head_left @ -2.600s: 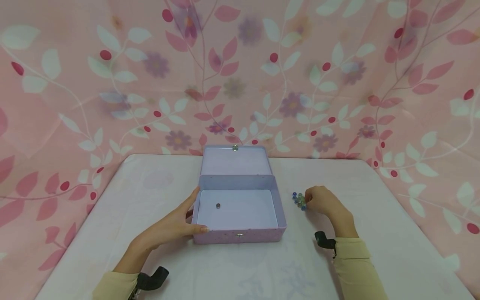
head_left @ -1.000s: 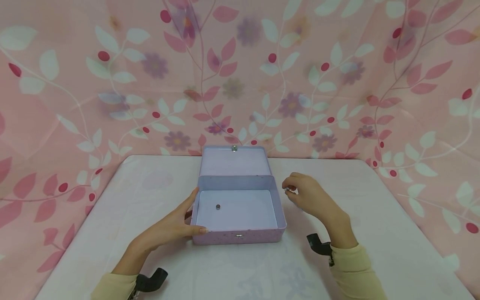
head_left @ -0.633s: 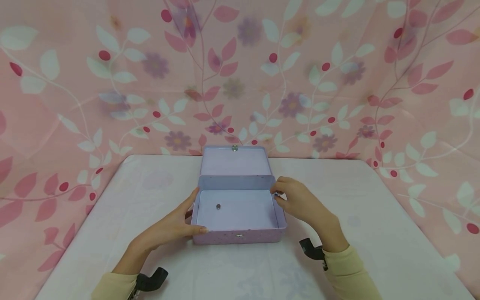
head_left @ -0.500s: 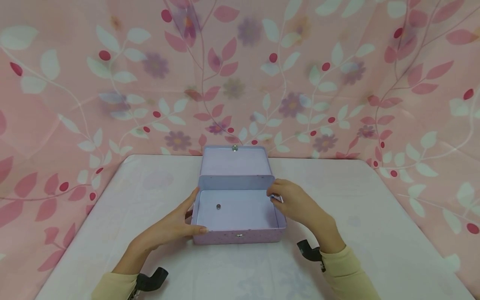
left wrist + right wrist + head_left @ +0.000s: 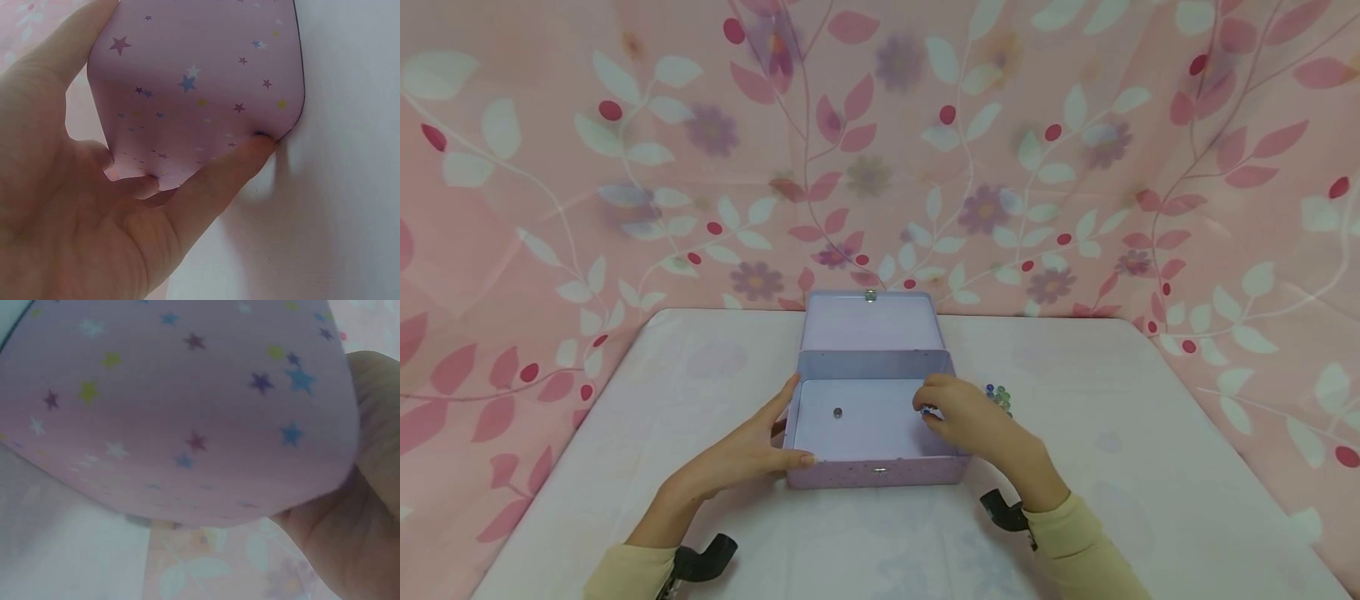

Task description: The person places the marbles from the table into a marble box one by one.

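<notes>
A lilac tin box (image 5: 850,473) stands with its lid (image 5: 872,321) tipped back. Stars cover its outside, seen up close in both wrist views. My left hand (image 5: 737,454) grips its left end, thumb at the front corner and fingers along the side. One small dark marble (image 5: 837,412) lies on the box floor, left of the middle. Over the right part of the box is my right hand (image 5: 973,421), its fingertips pinching a small bluish marble (image 5: 927,410); whether it holds more is hidden. Right of the box, several blue and green marbles (image 5: 1000,395) lie in a cluster, partly behind that hand.
The box rests on a table with a white cloth (image 5: 715,358). A pink floral curtain (image 5: 880,150) hangs behind the table and along both sides. Black wrist mounts (image 5: 706,560) sit at both sleeves. The box's right wall rises under my right forearm.
From the marble cluster my right hand has come left, crossing the box's right wall with the bluish marble in its fingers. The cluster shows again behind it. My left hand has stayed put.
</notes>
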Tool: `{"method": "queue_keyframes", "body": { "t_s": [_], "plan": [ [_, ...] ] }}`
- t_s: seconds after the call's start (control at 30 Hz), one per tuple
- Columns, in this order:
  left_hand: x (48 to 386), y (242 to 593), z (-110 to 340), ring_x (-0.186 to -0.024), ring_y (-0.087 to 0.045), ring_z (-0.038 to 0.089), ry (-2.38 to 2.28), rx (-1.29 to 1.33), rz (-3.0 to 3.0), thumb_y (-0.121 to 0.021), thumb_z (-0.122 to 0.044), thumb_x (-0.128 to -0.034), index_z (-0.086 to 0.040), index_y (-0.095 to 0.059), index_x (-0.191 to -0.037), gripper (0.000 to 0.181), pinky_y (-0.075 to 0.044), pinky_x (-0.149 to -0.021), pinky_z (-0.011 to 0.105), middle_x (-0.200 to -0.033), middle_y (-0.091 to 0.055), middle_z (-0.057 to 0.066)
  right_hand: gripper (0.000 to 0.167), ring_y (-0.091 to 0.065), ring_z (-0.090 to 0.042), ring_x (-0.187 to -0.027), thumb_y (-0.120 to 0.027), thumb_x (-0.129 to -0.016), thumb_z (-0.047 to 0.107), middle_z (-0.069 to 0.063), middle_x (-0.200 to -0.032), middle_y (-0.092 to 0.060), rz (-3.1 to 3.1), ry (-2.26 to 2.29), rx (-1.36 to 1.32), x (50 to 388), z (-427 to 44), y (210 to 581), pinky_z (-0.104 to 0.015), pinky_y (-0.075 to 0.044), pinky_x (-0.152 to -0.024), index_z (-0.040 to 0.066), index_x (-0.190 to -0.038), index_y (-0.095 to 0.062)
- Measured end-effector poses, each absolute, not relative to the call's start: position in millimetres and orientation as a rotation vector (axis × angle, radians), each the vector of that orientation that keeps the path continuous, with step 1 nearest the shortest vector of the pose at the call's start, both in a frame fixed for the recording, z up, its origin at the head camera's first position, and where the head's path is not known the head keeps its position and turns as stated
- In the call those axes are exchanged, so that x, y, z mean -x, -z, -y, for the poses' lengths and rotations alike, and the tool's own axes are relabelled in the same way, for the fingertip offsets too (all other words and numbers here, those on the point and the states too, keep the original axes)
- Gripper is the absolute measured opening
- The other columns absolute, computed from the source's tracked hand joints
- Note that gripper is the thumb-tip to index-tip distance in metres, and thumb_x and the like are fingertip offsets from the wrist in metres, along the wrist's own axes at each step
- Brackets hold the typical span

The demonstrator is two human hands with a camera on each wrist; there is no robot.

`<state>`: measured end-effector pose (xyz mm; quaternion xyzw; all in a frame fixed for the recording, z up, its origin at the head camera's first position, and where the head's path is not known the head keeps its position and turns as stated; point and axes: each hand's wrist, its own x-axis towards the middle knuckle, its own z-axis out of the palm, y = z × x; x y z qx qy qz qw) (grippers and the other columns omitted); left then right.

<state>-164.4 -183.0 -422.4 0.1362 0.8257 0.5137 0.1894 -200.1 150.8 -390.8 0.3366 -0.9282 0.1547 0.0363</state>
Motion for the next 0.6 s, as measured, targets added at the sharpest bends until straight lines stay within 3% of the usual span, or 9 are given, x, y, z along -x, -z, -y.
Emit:
{"method": "queue_keyframes", "body": {
  "t_s": [0.6],
  "plan": [
    [164, 423, 183, -0.151, -0.017, 0.045, -1.434, -0.383, -2.329, -0.082, -0.036, -0.0811, -0.036, 0.008, -0.159, 0.119, -0.025, -0.115, 0.066, -0.169, 0.009, 0.002, 0.013, -0.064, -0.010, -0.080, -0.071, -0.084, 0.003, 0.005, -0.087, -0.067, 2.914, -0.334, -1.030, 200, -137, 406, -0.029, -0.055, -0.073, 0.014, -0.090, -0.075]
  ]
}}
